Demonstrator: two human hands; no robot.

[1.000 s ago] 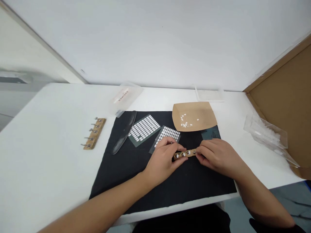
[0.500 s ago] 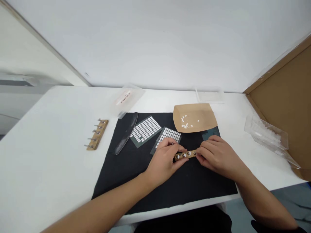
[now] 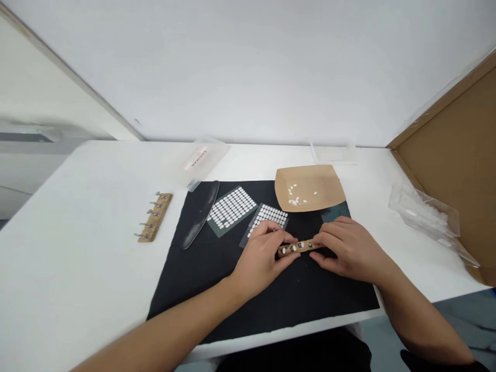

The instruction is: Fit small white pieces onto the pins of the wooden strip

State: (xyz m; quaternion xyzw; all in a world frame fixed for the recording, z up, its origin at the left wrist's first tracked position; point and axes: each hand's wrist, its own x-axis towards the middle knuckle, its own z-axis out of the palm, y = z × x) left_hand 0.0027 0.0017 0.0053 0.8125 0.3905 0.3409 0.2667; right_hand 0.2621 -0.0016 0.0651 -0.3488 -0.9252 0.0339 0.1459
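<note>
My left hand is closed around the left part of a small wooden strip set with round metal pieces. Small white ovals sit on several of these pieces. At the strip's right end, my right hand touches it with the fingertips and covers that end. Its thumb is spread apart from the fingers, below the strip. Behind my left hand lies a dark sheet of white oval stickers, partly hidden by that hand. Another sticker sheet lies farther left.
A black mat covers part of the white table. A cardboard tray holds loose white ovals. On the left are a dark curved object and a second wooden strip with metal pieces. Clear plastic containers stand right.
My right thumb has moved down, away from the index finger and the strip's end. My left hand keeps its hold on the strip.
</note>
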